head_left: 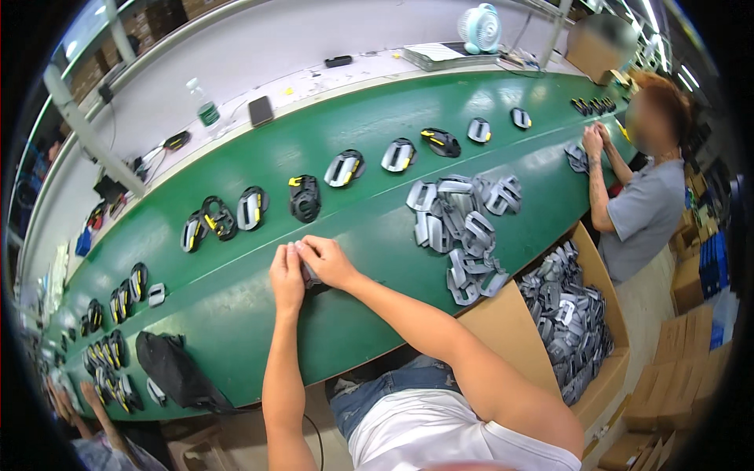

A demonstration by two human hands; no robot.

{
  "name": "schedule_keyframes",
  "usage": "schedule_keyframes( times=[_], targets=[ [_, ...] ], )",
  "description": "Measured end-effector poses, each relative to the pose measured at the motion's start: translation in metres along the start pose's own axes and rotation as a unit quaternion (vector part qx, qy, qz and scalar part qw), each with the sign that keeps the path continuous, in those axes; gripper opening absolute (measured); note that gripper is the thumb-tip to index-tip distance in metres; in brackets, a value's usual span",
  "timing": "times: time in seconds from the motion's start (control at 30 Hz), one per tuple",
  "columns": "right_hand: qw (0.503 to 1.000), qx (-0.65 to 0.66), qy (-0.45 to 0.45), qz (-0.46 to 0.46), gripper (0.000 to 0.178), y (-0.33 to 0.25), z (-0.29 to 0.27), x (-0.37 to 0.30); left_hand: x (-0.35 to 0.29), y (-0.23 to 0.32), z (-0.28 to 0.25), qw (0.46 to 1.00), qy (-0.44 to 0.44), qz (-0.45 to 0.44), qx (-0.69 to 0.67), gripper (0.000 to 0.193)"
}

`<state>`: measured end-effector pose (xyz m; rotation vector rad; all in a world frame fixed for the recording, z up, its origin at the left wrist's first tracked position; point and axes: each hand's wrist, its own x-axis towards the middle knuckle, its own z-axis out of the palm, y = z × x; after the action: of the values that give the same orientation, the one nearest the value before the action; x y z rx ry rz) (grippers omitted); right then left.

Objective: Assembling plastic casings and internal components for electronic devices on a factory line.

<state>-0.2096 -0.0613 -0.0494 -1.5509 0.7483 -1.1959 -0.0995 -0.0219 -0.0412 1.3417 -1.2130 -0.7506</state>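
My left hand (287, 279) and my right hand (330, 262) meet above the near part of the green bench, thumbs and fingertips pressed together. Both are closed on a small grey plastic part (311, 275); my fingers cover most of it. Beyond them lies a black assembly with a yellow piece (304, 198), and to its right a grey-topped black one (344, 168). A loose heap of grey plastic frames (455, 216) rests on the bench to the right of my right hand.
A cardboard box (616, 357) full of grey frames stands at my right. A black bag (174, 373) lies to the left. Assemblies line the green bench (377, 212). Co-workers sit at both ends. A bottle (206, 108), phone (260, 111) and fan (480, 30) occupy the back ledge.
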Motion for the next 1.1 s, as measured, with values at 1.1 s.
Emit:
schedule_keyframes(
  times=[1.1],
  targets=[
    [0.983,-0.156,0.084,-0.053,0.026,-0.015,0.002,-0.002,-0.001,-0.009,0.027,0.989,0.083,-0.010,-0.126,0.027]
  ],
)
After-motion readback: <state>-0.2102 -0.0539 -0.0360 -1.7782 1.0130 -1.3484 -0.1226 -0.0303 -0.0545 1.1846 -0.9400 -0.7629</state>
